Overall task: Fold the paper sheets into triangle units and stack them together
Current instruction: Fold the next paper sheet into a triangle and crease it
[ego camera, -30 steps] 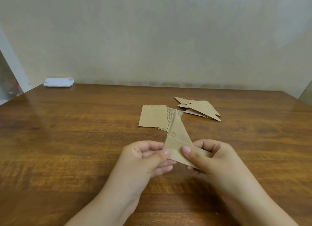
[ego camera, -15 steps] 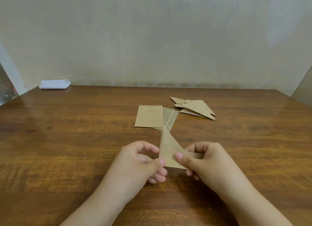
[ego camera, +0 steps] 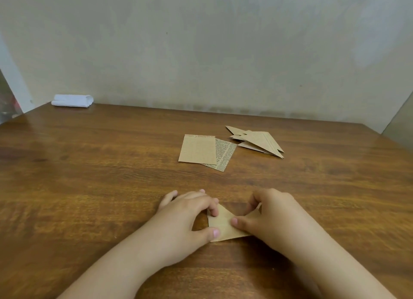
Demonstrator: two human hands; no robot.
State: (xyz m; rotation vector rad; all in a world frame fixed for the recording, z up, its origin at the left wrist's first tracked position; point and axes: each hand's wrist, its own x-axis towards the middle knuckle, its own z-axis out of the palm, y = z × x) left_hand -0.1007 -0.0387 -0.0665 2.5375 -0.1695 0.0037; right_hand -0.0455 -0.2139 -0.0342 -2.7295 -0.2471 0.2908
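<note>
A folded brown paper piece [ego camera: 223,226], roughly triangular, lies flat on the wooden tabletop [ego camera: 89,187] near the viewer, a little right of centre. Both hands are down on it. The left hand [ego camera: 190,213] comes in from the left, its thumb tip on the piece's near left corner and a curled fingertip pressing the upper left edge, so the paper is pinched between them. The right hand [ego camera: 268,216] comes in from the right, its thumb tip pressing the middle of the piece, while its curled fingers cover the right-hand part of the paper; a small corner shows beside them at the far right. How far the paper runs under that hand cannot be told.

Farther away, around mid-table, lie two flat paper sheets [ego camera: 197,150], the plain brown one overlapping a printed one that sticks out to its right and near side. Just right of these, and slightly farther, is a loose pile of folded triangle units [ego camera: 259,141], their points facing several ways.

At the far left corner of the tabletop, against the pale wall [ego camera: 201,52], sits a folded white cloth [ego camera: 72,101].
</note>
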